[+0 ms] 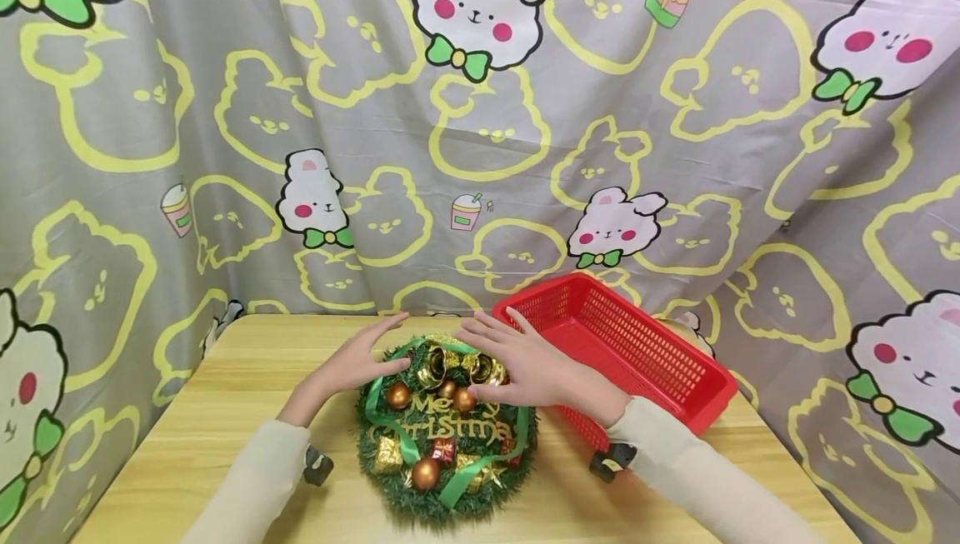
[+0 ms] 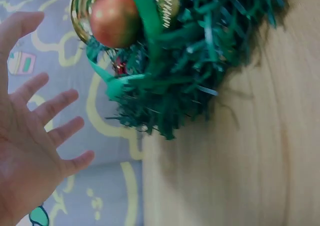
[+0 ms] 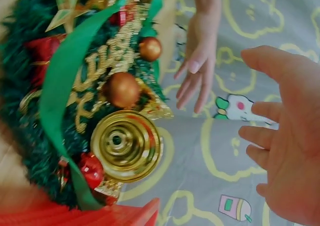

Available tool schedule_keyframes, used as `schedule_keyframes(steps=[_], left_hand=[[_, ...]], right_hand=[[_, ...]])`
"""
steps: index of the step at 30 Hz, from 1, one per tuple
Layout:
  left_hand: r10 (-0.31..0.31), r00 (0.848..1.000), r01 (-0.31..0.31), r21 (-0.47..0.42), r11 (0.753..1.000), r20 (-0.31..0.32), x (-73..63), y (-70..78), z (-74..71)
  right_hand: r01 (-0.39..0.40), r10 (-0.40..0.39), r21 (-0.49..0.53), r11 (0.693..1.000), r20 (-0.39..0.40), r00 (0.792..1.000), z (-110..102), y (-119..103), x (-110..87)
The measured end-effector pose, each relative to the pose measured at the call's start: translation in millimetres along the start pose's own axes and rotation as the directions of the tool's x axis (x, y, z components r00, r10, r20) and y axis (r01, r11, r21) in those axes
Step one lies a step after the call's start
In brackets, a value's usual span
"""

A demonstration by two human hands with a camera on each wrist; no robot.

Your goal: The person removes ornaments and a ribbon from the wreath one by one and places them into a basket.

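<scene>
A green tinsel Christmas wreath (image 1: 450,498) lies on the table, with gold "Merry Christmas" lettering, copper baubles, small gift boxes, gold bells and a green ribbon. My left hand (image 1: 358,361) hovers over its upper left side, fingers spread and holding nothing. Above its upper right side is my right hand (image 1: 525,361), fingers extended, also holding nothing. In the left wrist view the left hand (image 2: 35,121) appears apart from the wreath (image 2: 165,95). The right wrist view likewise shows the right hand (image 3: 290,146) apart from a gold bell (image 3: 127,146).
A red plastic basket (image 1: 637,336) with perforated walls stands behind and to the right of the wreath, beneath the right forearm. The wooden table (image 1: 247,369) ends at a grey patterned curtain (image 1: 390,144) hanging behind it and at both sides.
</scene>
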State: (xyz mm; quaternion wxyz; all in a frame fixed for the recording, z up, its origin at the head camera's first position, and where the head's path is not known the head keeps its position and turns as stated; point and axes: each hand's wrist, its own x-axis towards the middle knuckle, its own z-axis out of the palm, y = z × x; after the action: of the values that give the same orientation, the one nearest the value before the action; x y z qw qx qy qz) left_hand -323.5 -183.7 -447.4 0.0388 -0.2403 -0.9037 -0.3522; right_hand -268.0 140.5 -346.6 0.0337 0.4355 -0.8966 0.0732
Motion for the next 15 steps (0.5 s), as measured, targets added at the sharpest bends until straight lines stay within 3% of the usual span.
schedule_keyframes(steps=[6, 15], left_hand=[[0.035, 0.999, -0.035, -0.099, 0.995, 0.005, -3.8, -14.0, 6.1], [0.053, 0.999, -0.054, -0.115, 0.992, -0.012, -12.0, -28.4, 6.3]], right_hand=[[0.123, -0.124, -0.092, 0.988, -0.004, 0.992, 6.1, 1.3, 0.5], [0.231, -0.235, -0.149, 0.961, -0.008, 0.972, 20.6, 3.6, 1.7]])
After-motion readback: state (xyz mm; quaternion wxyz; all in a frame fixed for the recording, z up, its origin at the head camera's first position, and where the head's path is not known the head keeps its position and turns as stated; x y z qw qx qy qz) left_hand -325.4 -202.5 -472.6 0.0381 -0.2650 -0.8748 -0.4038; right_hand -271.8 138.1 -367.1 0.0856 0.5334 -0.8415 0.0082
